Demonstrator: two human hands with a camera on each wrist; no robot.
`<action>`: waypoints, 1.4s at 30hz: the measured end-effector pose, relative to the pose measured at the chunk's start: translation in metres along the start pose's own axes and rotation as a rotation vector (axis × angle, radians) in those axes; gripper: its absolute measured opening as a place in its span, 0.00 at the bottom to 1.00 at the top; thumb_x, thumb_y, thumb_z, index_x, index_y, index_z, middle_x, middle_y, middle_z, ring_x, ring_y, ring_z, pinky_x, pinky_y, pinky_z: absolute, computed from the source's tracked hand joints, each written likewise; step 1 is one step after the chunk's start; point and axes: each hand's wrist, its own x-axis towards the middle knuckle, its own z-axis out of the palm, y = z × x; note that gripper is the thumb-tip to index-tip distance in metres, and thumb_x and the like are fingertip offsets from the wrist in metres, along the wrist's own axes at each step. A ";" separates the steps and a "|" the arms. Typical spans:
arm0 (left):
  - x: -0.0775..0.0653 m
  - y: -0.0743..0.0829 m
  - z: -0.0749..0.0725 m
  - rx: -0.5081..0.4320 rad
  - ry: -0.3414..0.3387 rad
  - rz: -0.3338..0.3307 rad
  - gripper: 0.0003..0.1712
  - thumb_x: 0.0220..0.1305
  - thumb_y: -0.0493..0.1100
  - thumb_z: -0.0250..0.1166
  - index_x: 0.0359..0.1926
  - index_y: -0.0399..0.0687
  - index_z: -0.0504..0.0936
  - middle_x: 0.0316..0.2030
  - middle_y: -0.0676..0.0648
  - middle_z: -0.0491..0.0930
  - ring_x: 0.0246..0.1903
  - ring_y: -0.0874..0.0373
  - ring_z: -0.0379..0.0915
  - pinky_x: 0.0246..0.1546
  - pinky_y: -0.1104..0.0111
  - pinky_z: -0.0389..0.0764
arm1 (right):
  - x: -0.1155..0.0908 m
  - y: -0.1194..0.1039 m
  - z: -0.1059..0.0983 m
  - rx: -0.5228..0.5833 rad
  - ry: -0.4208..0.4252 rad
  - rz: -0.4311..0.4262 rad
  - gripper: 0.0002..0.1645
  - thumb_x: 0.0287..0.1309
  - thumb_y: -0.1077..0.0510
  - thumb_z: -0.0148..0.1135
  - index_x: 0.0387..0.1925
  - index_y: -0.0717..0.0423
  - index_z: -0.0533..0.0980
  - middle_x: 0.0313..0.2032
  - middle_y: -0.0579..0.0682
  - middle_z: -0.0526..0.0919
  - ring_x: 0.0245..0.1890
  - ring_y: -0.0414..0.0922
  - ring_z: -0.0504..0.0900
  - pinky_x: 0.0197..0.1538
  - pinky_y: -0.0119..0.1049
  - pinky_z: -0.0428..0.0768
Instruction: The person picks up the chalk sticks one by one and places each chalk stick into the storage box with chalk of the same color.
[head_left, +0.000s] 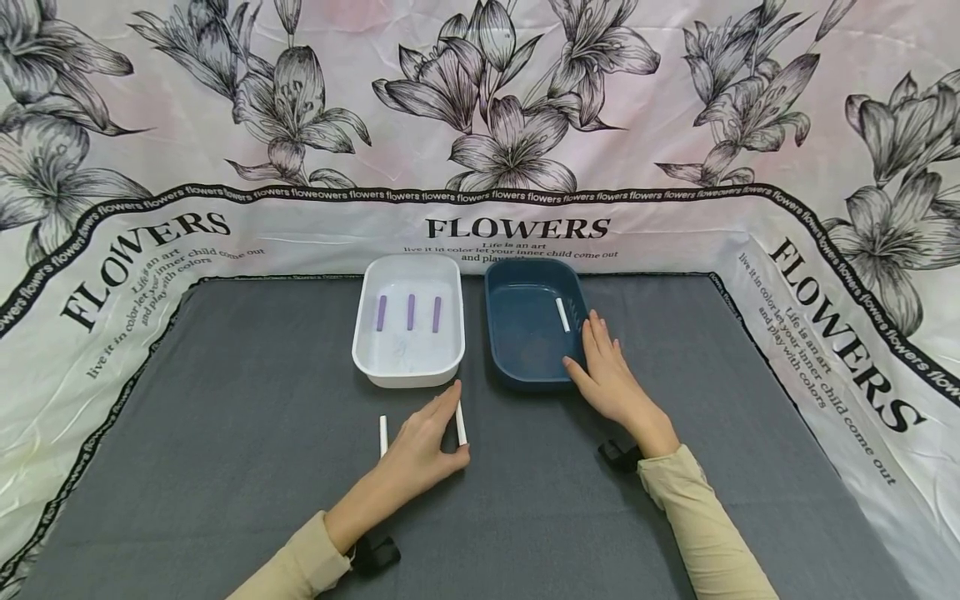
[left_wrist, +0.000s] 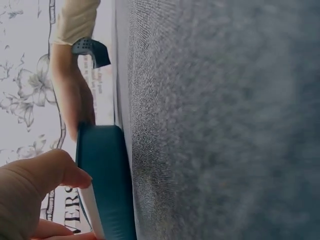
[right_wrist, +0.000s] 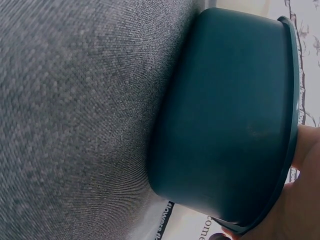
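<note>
My left hand (head_left: pixel 423 446) pinches a white chalk stick (head_left: pixel 461 423) between thumb and fingers, just in front of the white tub. In the left wrist view that chalk (left_wrist: pixel 90 212) runs down from the thumb tip, with the dark blue tub (left_wrist: pixel 107 175) behind it. A second white stick (head_left: pixel 383 433) is partly hidden by the left hand. My right hand (head_left: pixel 611 383) holds the near right corner of the dark blue tub (head_left: pixel 525 379), thumb over the rim and fingers along the right side. One white chalk stick (head_left: pixel 562 315) lies inside this tub.
The white tub (head_left: pixel 408 379) stands left of the blue one, a narrow gap between them. Three purple chalk sticks (head_left: pixel 410 312) lie in it, side by side. Grey cloth (head_left: pixel 247 417) covers the table, and a flower-printed sheet (head_left: pixel 517 225) rises behind and at both sides.
</note>
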 end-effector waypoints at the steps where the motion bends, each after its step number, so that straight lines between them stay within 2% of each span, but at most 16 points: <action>1: 0.001 0.000 0.001 -0.005 0.003 0.008 0.47 0.48 0.34 0.74 0.69 0.29 0.65 0.65 0.32 0.70 0.61 0.36 0.71 0.57 0.50 0.75 | 0.000 0.000 0.000 0.000 0.000 0.001 0.47 0.76 0.43 0.43 0.76 0.69 0.36 0.77 0.60 0.28 0.76 0.57 0.29 0.72 0.62 0.38; 10: 0.015 0.002 0.007 -0.035 0.031 0.082 0.43 0.46 0.34 0.74 0.65 0.29 0.71 0.62 0.34 0.74 0.61 0.45 0.73 0.56 0.55 0.77 | 0.000 0.000 0.000 -0.012 0.004 -0.002 0.47 0.76 0.43 0.43 0.76 0.70 0.37 0.77 0.61 0.29 0.76 0.58 0.29 0.72 0.63 0.39; 21: 0.032 0.013 0.006 -0.139 0.034 0.007 0.44 0.46 0.36 0.77 0.66 0.34 0.71 0.63 0.38 0.74 0.64 0.47 0.70 0.60 0.57 0.74 | 0.000 -0.001 0.002 -0.013 0.002 -0.001 0.47 0.75 0.44 0.45 0.76 0.70 0.38 0.77 0.60 0.29 0.76 0.57 0.29 0.72 0.64 0.38; 32: 0.047 0.026 0.008 -0.170 0.044 0.043 0.42 0.48 0.36 0.73 0.67 0.35 0.71 0.65 0.40 0.72 0.64 0.49 0.68 0.57 0.56 0.76 | 0.000 -0.001 0.000 -0.016 0.005 -0.005 0.47 0.76 0.43 0.44 0.75 0.71 0.38 0.77 0.62 0.30 0.76 0.57 0.29 0.71 0.65 0.38; 37: 0.054 0.027 0.010 -0.182 0.042 0.055 0.40 0.48 0.37 0.73 0.65 0.36 0.73 0.64 0.42 0.72 0.63 0.50 0.69 0.56 0.56 0.77 | 0.000 -0.001 0.000 -0.017 0.005 -0.003 0.47 0.76 0.44 0.44 0.75 0.71 0.38 0.77 0.61 0.30 0.76 0.57 0.28 0.71 0.65 0.38; 42: 0.063 0.028 0.013 -0.188 0.036 0.077 0.41 0.49 0.37 0.73 0.66 0.35 0.72 0.65 0.40 0.71 0.64 0.49 0.67 0.58 0.53 0.75 | 0.001 -0.001 0.001 -0.028 0.017 -0.001 0.47 0.75 0.45 0.45 0.75 0.71 0.39 0.77 0.62 0.31 0.76 0.58 0.30 0.71 0.65 0.39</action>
